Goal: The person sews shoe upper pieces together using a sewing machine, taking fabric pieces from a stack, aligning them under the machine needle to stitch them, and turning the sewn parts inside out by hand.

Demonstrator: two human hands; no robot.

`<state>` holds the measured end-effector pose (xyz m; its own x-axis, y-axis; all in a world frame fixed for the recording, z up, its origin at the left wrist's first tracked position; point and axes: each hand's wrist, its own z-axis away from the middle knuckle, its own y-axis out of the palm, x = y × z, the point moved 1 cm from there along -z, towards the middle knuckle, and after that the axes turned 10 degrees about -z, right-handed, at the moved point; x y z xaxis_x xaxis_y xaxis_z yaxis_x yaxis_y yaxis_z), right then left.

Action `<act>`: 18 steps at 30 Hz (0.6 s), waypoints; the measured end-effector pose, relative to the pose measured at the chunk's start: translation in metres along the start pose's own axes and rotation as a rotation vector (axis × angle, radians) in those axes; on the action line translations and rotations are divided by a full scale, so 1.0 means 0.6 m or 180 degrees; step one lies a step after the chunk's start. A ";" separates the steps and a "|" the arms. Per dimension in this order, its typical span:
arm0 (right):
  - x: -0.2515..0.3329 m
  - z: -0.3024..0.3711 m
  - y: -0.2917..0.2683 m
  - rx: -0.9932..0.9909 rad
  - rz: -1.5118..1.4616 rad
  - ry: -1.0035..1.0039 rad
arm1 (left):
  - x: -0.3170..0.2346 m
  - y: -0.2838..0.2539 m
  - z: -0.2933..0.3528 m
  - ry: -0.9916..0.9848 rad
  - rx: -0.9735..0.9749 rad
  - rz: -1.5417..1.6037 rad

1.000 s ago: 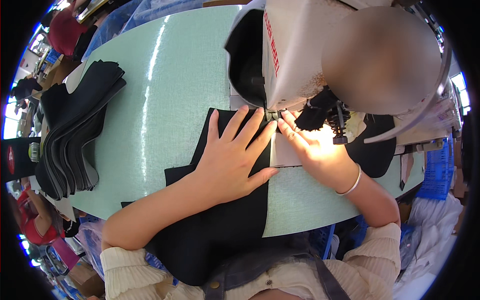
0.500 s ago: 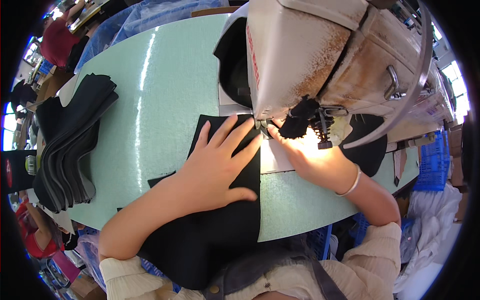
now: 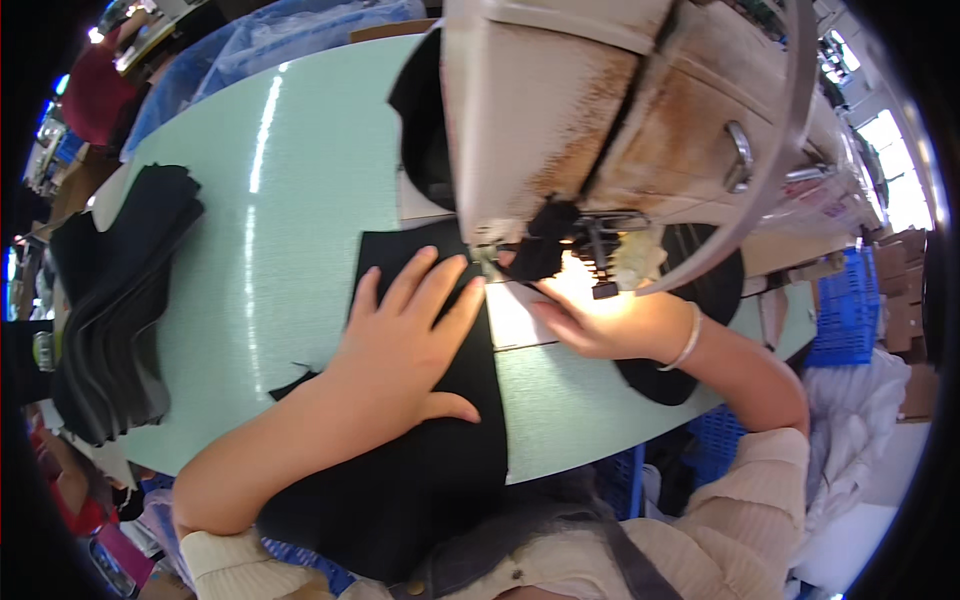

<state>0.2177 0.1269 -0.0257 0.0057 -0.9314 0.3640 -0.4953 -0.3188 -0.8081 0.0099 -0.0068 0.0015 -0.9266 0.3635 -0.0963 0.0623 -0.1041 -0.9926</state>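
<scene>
A black fabric piece lies on the pale green table and drapes over its near edge. My left hand rests flat on it, fingers spread, fingertips just left of the presser foot. On the foot's other side, my right hand has its fingers bent together around a dark fabric edge. Machine parts and glare partly hide those fingertips. Behind the right wrist, another black fabric section shows; where it joins is hidden. The worn, whitish sewing machine stands over the work.
A stack of black cut pieces lies at the table's left. A curved bar arcs over the right side. Blue crates and white plastic are off the right edge. Blue plastic-lined bins stand beyond the far edge.
The whole view has shifted, so the scene sits further left. My right hand has drawn back slightly from the needle, its fingers more bent. More black fabric shows beside the right wrist.
</scene>
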 end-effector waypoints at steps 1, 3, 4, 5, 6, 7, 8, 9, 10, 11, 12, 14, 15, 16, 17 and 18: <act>0.000 0.001 0.003 -0.0243 -0.0257 0.0003 | 0.000 0.002 -0.001 -0.0014 -0.0041 -0.0050; 0.004 0.004 0.004 0.0011 0.0038 0.0201 | -0.002 0.002 -0.003 0.0020 -0.0165 -0.0044; 0.008 0.004 0.000 0.0082 -0.0009 0.0194 | -0.004 0.001 -0.002 0.0037 -0.0299 -0.0023; 0.012 0.003 -0.001 0.0176 -0.0069 0.0290 | -0.005 0.000 -0.002 0.0037 -0.0320 -0.0055; 0.020 0.007 -0.005 0.0475 -0.0126 0.0507 | -0.007 -0.001 -0.001 0.0029 -0.0364 -0.0081; 0.025 0.008 -0.002 0.0638 -0.0129 0.0649 | -0.008 -0.001 0.000 0.0004 -0.0256 -0.0089; 0.031 0.010 -0.001 0.0738 -0.0116 0.0781 | -0.010 -0.002 0.000 -0.0012 -0.0231 -0.0093; 0.035 0.013 -0.002 0.0756 -0.0053 0.0809 | -0.012 -0.001 0.001 -0.0048 -0.0192 -0.0099; 0.039 0.013 0.004 0.0521 -0.0020 0.0758 | -0.013 -0.001 0.001 -0.0040 -0.0213 -0.0120; 0.042 0.014 0.005 0.0458 0.0013 0.0802 | -0.015 -0.001 0.001 -0.0049 -0.0219 -0.0140; 0.044 0.015 0.008 0.0432 0.0031 0.0820 | -0.016 -0.001 0.001 -0.0066 -0.0134 -0.0209; 0.048 0.015 0.011 0.0521 0.0081 0.0928 | -0.015 -0.002 0.000 -0.0047 -0.0213 -0.0147; 0.049 0.013 0.011 0.0479 0.0079 0.0885 | -0.013 -0.002 -0.002 -0.0016 -0.0215 -0.0143; 0.051 0.012 0.011 0.0440 0.0086 0.0861 | -0.011 -0.001 -0.003 -0.0050 -0.0212 -0.0159; 0.052 0.011 0.011 0.0406 0.0102 0.0850 | -0.009 0.001 -0.004 -0.0039 -0.0245 -0.0156; 0.052 0.009 0.011 0.0376 0.0033 0.0865 | -0.005 0.002 -0.006 -0.0020 -0.0280 -0.0149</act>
<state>0.2194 0.0946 -0.0224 -0.2395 -0.8586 0.4532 -0.3894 -0.3427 -0.8550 0.0140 -0.0048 0.0001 -0.9316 0.3602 -0.0495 0.0510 -0.0053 -0.9987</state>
